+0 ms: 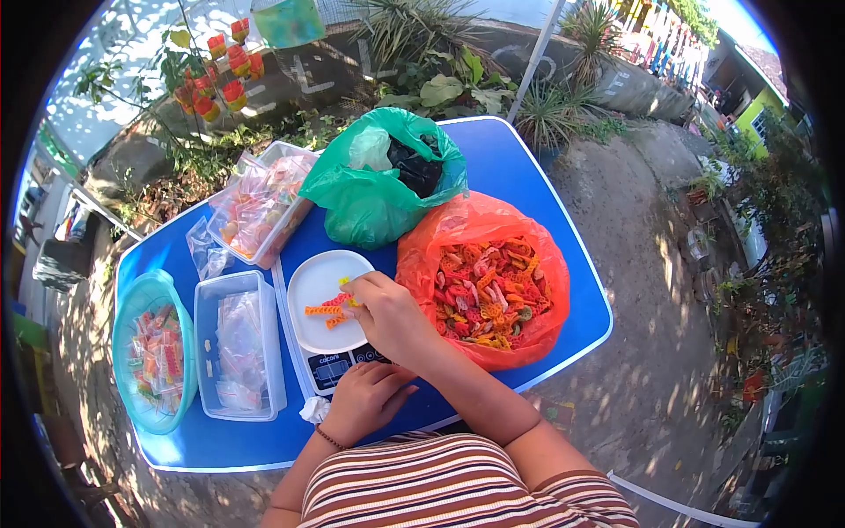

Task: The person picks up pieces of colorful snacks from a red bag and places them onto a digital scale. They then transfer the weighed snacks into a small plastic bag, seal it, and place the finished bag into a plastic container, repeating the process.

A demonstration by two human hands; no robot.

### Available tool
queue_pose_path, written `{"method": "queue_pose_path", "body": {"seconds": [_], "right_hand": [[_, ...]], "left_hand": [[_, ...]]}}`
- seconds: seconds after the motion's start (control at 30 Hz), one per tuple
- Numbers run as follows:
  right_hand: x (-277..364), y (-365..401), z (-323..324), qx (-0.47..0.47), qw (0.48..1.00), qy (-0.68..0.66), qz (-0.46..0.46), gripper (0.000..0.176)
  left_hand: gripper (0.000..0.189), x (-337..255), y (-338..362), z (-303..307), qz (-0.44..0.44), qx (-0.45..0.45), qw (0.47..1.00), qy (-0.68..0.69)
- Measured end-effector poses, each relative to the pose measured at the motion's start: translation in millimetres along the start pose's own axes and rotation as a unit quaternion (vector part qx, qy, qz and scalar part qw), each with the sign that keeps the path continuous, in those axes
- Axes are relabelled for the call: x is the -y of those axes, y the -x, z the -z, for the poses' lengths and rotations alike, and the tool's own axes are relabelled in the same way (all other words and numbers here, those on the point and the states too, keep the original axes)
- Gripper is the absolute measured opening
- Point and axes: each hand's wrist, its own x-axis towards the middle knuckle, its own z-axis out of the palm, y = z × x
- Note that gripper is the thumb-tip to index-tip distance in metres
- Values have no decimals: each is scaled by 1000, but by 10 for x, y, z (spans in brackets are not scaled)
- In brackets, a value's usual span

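My right hand [393, 319] reaches over the white round plate of a digital kitchen scale [308, 267], its fingertips pinched on a yellow cracker. Beneath and beside the fingers, a few orange, pink and yellow lattice-shaped crackers [327, 309] lie on the plate. The scale's display [332, 371] shows in front, its digits too small to read. At the scale's front edge, partly over the buttons, rests my left hand [368, 400], fingers loosely stretched and holding nothing. Close to my right forearm, a red plastic bag [550, 339] stands open, filled with colourful crackers [493, 290].
A green plastic bag [365, 220] stands behind the scale. To the left are a tub of filled packets [264, 198], a tub of clear plastic bags [238, 339] and a turquoise basket [123, 370] of packets. Crumpled white paper [314, 409] lies on the blue table [493, 158].
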Motion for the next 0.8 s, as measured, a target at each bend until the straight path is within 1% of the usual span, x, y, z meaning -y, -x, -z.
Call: {"method": "queue_pose_path", "body": {"seconds": [0.07,0.1,0.2,0.23,0.33,0.43,0.53,0.57,0.67,0.77,0.8], "right_hand": [[150,-4,361,-29,999,34,-31,19],[178,4,571,-42,997,51,-47,17],[9,83,1132,-140,968,181,-103,10],[-73,122,1260,-173,953,218,-117,11],[-125,287,1488,-122,892,367,-232,18],[-179,386,1468,-12,879,358,-315,23],[-229,378,1300,21,858,401,-321,23],[-229,371,1314,20,868,371,-328,21],[-254,395,1350,-66,906,304,-288,20],[-286,403,1437,-84,928,276,-236,19],[-255,381,1429,-107,934,272,-207,17]], "left_hand": [[23,-34,-31,39,16,16,1000,14],[23,-24,-43,33,9,17,1000,21],[23,1,-81,11,-12,17,999,33],[22,-4,-87,9,-18,17,999,33],[21,-9,-114,-18,-32,22,998,42],[21,-19,-137,-48,-34,29,998,47],[24,-28,-154,-48,-31,38,998,46],[26,-33,-150,-44,-28,40,998,45],[25,-17,-123,-13,-22,28,998,44],[25,17,-84,38,-14,11,999,37],[25,24,-70,62,-6,10,999,35]]}}
